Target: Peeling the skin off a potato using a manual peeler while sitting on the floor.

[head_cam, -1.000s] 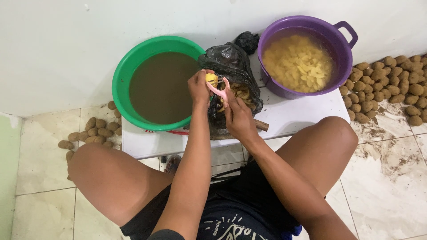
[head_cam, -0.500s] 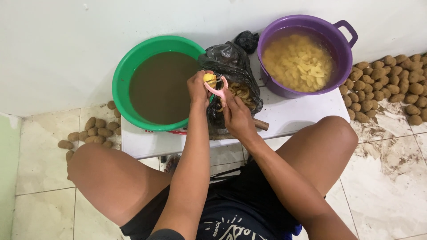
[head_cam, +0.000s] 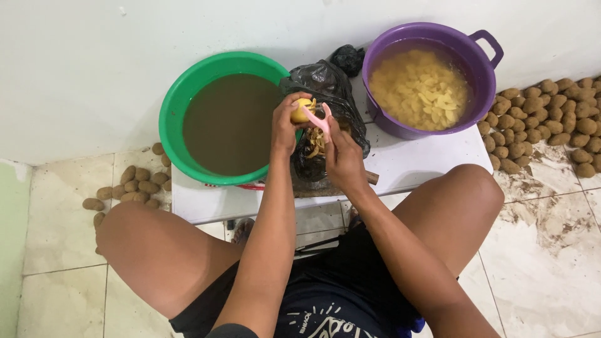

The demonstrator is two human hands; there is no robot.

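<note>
Both hands have shifted slightly right since 0.5 s ago. Left hand (head_cam: 285, 128) grips a half-peeled yellow potato (head_cam: 302, 110) above the black bag (head_cam: 325, 87); right hand (head_cam: 341, 156) clasps the pink peeler (head_cam: 317, 119) against it, peels dangling below.

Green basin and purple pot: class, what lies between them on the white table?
A black plastic bag holding peelings, seen in the head view; both hands work over it.
</note>
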